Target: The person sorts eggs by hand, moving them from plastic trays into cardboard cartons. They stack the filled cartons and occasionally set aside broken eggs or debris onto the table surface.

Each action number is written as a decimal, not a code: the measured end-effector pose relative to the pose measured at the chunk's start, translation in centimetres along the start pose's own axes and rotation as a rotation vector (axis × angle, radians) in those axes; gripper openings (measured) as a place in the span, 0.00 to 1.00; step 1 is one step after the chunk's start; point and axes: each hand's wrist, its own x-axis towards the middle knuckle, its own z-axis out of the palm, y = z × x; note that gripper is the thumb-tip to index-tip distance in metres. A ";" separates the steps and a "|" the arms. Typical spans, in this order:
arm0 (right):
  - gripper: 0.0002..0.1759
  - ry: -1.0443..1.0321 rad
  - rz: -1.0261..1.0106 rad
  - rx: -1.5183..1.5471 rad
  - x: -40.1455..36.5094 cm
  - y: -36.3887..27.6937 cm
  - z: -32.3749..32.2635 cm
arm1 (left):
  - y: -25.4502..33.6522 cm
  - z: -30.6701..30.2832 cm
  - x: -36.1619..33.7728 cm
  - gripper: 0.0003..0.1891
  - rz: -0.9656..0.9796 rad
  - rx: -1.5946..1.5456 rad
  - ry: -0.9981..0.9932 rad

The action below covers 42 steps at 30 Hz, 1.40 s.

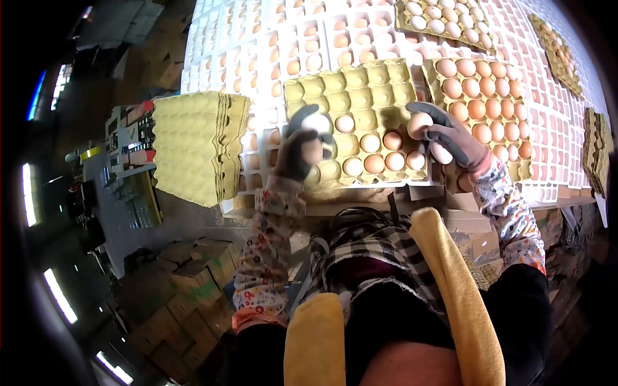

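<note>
In front of me lies a yellow pulp egg tray (351, 83), its near right cups filled with several eggs (374, 162) and most far cups bare. Over its left edge, my left hand (297, 151), in a dark glove, is closed around eggs; a white egg (317, 122) and a brownish egg (313, 152) show at the fingers. My right hand (454, 136), also gloved, grips a pale brown egg (420, 121) at the tray's right edge. Just below its fingers, a pinkish egg (441, 153) shows, partly covered by the hand.
A fuller egg tray (479, 96) adjoins on the right, another tray (444, 19) behind it. Stacked yellow trays (196, 145) stand at left. White plastic trays (302, 42) holding eggs spread beneath and beyond. Cardboard boxes (183, 289) sit on the floor at lower left.
</note>
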 end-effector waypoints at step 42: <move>0.28 0.204 -0.570 -1.429 66.3 -14.4 19.5 | 41.1 -29.6 24.3 0.07 0.342 -0.045 -0.049</move>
